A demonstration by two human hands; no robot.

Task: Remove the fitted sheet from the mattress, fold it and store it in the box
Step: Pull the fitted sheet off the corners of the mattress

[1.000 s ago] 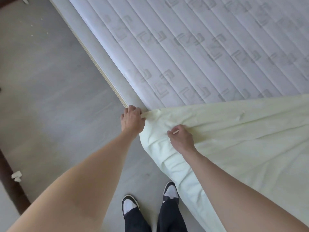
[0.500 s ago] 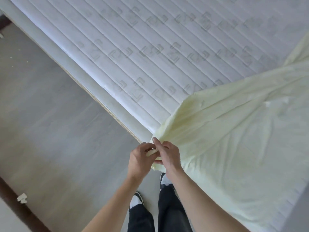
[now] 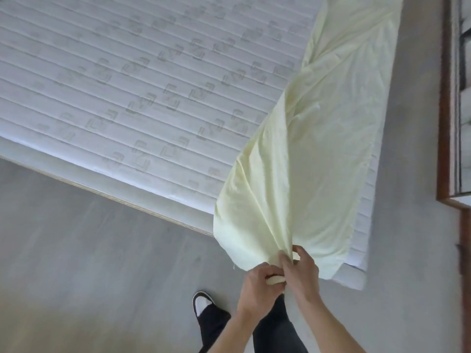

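Fitted sheet (image 3: 318, 154) mostly peeled, draped over mattress (image 3: 127, 85) corner. Left hand (image 3: 257, 286) and right hand (image 3: 302, 271) both pinch its gathered edge. I judge it light, limp; grip hem corners

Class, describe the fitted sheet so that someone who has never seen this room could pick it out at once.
Start at the big white quilted mattress with grey printed marks. Along its right side lies the fitted sheet, drawn down to where the left hand and right hand grip its gathered end. It alone is pale yellow, plain and wrinkled.
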